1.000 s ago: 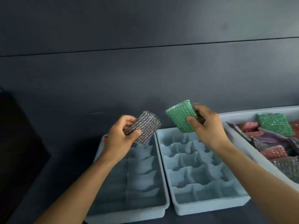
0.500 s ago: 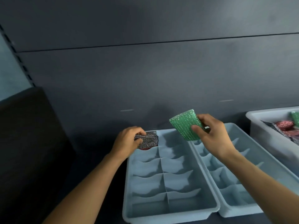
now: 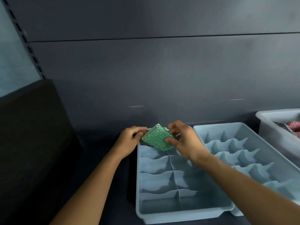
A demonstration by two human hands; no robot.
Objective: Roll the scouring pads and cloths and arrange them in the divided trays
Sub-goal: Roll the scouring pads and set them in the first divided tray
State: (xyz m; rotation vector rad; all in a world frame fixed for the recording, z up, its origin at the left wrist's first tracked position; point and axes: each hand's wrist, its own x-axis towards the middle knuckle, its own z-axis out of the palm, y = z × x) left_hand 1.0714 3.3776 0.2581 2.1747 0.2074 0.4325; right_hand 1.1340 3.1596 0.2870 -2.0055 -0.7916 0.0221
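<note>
A dark grey wall panel (image 3: 162,70) stands behind the bench (image 3: 116,213), with a thin horizontal seam (image 3: 162,37) across its upper part and two short pale marks (image 3: 137,106) lower down. At the upper left, a slotted upright rail (image 3: 24,36) runs at a slant beside a pale blue-grey panel (image 3: 11,62). A large dark block (image 3: 32,135) fills the lower left, below the rail.

Dark grey wall (image 3: 162,70), black panel (image 3: 32,135) left

Dim, cool, soft light; slight motion blur, wide-angle bending at edges.
</note>
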